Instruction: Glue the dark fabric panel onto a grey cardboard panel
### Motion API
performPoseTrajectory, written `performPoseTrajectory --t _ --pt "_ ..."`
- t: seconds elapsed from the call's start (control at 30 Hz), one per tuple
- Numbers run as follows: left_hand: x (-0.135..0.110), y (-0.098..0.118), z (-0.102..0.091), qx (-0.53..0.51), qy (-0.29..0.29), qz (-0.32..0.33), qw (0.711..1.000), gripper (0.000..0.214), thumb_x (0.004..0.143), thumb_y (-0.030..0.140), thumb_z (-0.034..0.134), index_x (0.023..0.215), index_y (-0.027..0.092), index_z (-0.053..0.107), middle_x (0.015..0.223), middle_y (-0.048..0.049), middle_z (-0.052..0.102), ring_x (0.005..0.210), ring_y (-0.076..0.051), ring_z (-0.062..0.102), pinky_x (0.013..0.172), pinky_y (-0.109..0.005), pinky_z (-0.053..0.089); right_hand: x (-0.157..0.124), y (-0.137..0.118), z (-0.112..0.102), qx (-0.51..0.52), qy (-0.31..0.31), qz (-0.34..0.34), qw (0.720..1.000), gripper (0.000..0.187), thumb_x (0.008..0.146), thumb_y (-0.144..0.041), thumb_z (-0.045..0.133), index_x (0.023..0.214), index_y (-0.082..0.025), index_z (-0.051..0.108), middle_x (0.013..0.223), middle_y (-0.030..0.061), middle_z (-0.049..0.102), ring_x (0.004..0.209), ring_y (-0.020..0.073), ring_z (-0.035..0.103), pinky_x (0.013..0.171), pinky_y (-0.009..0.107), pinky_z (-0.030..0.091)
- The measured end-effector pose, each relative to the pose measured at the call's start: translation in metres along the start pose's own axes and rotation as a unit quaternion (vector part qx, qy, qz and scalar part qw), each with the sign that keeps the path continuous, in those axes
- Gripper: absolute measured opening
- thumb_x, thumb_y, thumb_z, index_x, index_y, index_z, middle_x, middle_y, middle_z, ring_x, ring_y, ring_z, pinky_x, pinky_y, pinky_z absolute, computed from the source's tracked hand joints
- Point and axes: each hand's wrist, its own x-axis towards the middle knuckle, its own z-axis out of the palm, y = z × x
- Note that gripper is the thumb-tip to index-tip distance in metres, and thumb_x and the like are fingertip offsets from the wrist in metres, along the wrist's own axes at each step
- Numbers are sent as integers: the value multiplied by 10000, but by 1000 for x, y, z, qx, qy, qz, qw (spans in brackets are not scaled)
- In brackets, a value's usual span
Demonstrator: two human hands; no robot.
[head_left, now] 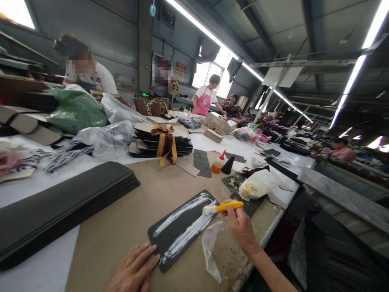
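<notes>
My right hand [240, 223] grips a brush by its yellow handle [229, 206]. The white, glue-coated bristles [209, 209] rest on the right end of a black rounded panel [179, 233]. Wet white streaks run along both long sides of that panel, joined at its far end, and its middle is still bare black. My left hand [133, 267] lies flat with fingers stretched out, fingertips touching the panel's near left corner. A translucent strip [212, 251] lies beside the panel, close to my right hand.
On the left is a stack of long black panels [67, 202]. Behind stand a ribbon-tied bundle [162, 142], a red-tipped glue bottle [219, 162], a black cone-shaped bottle [227, 165] and a white glue-smeared container [258, 184]. The table edge [264, 239] runs at right. Co-workers [205, 99] stand across the table.
</notes>
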Motion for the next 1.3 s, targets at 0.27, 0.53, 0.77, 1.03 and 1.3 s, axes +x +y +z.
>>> performPoseTrajectory --t 0.27,0.53,0.77,1.03,1.3 --pt "0 3 -5 29 3 -2 1000 341 764 213 523 1098 213 591 1119 -24 656 1036 -183 605 911 -283 510 -6 2 1 -55 -9 -87 995 353 876 -491 401 906 -192 585 902 97 664 847 221 638 780 377 527" --pt "2 10 -7 18 1 -43 999 346 743 160 488 1064 208 606 1106 -64 650 1025 -217 605 851 -349 550 -14 -43 41 -12 -66 -172 983 221 905 -287 414 1023 -197 578 962 89 649 889 207 633 805 373 537" --pt "8 23 -15 -84 -53 -124 987 423 715 50 413 1076 195 582 1019 -65 601 1014 -206 559 966 -422 465 -67 -75 68 65 -226 -258 937 347 881 -106 407 1186 -242 501 1073 73 628 1034 188 576 881 359 505" --pt "13 25 -18 -107 -67 -148 981 393 728 41 401 1040 190 589 961 -71 575 971 -211 546 952 -440 470 -54 -75 85 176 -158 -9 972 271 910 -377 410 993 -183 580 987 100 631 825 191 642 737 319 561" --pt "10 23 -15 -93 -65 -135 984 416 724 37 389 1058 189 585 969 -72 575 968 -209 538 946 -436 470 -68 -75 69 174 -120 70 975 324 866 -465 464 949 -183 598 947 107 653 729 199 659 666 323 579"
